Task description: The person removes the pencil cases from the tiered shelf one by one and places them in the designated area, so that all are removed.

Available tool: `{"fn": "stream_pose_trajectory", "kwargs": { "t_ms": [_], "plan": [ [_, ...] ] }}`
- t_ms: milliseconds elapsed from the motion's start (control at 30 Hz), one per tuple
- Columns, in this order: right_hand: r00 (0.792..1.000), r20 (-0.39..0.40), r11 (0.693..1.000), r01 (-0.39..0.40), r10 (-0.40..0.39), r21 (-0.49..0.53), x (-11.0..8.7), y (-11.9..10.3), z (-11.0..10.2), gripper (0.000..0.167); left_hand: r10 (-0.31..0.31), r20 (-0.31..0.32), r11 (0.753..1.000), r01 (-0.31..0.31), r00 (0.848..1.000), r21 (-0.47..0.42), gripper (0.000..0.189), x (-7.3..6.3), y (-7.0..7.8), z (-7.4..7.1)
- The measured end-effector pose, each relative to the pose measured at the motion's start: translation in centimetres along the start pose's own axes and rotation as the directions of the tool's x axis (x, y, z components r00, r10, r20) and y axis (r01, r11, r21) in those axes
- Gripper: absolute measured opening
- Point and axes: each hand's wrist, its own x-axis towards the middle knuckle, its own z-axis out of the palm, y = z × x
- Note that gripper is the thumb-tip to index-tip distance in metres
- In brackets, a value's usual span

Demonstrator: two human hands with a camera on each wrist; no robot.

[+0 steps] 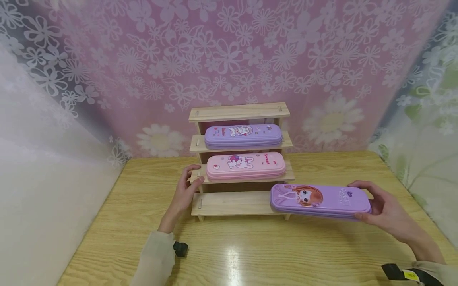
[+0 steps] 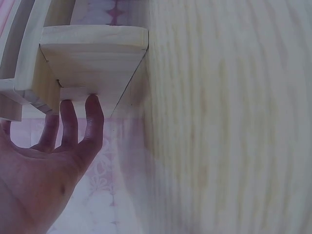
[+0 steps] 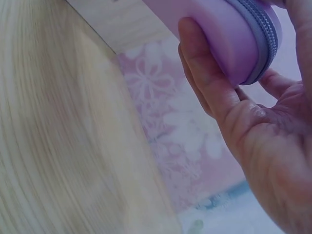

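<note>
In the head view, the right hand is pinching one end of the purple case, holding it at four o'clock from the wooden rack; the left hand is gripping the rack's edge at eight o'clock. In the left wrist view, fingers are curling against the rack. In the right wrist view, fingers are clasping the case's zippered end.

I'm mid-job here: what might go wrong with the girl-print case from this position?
The right hand grips the girl-print case only by its right end, so the free left end might dip or catch on the bottom shelf.
Most of the case lies beyond the shelf's right end; releasing now would probably drop it.
A bump might shift the rack if the left hand lets go.
</note>
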Motion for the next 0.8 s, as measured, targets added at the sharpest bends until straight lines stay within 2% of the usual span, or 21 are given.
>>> {"fn": "stream_pose_trajectory", "kwargs": {
  "t_ms": [233,433,533,633,733,800],
  "plan": [
    [0.999,-0.023,0.997,0.044,-0.043,0.06,-1.6,-0.4,-1.9,0.076,0.004,0.001,1.0,-0.004,1.0,-0.003,0.04,0.0,0.0,0.1],
    [0.983,-0.139,0.99,0.126,-0.118,0.057,-3.0,-0.8,-3.2,0.081,0.006,0.001,1.0,-0.006,1.0,-0.022,0.04,0.0,0.0,0.0],
    [0.965,-0.218,0.982,0.169,-0.147,0.084,-3.5,-0.9,-3.5,0.082,0.007,0.004,0.999,-0.006,1.0,-0.033,0.04,0.0,0.0,0.0],
    [0.942,-0.31,0.982,0.165,-0.129,0.094,-3.8,-0.9,-3.5,0.081,0.002,0.003,1.0,-0.002,1.0,-0.031,0.04,0.0,0.0,0.0],
    [0.91,-0.409,0.995,0.094,-0.072,0.034,-3.9,-0.8,-3.4,0.079,-0.005,-0.001,0.999,0.005,1.0,-0.036,0.04,0.0,0.1,0.1],
    [0.872,-0.489,0.995,-0.025,-0.025,-0.096,-3.9,-0.8,-3.3,0.078,-0.007,-0.001,0.999,0.007,1.0,-0.039,0.04,0.0,0.3,0.2]
  ]
}}
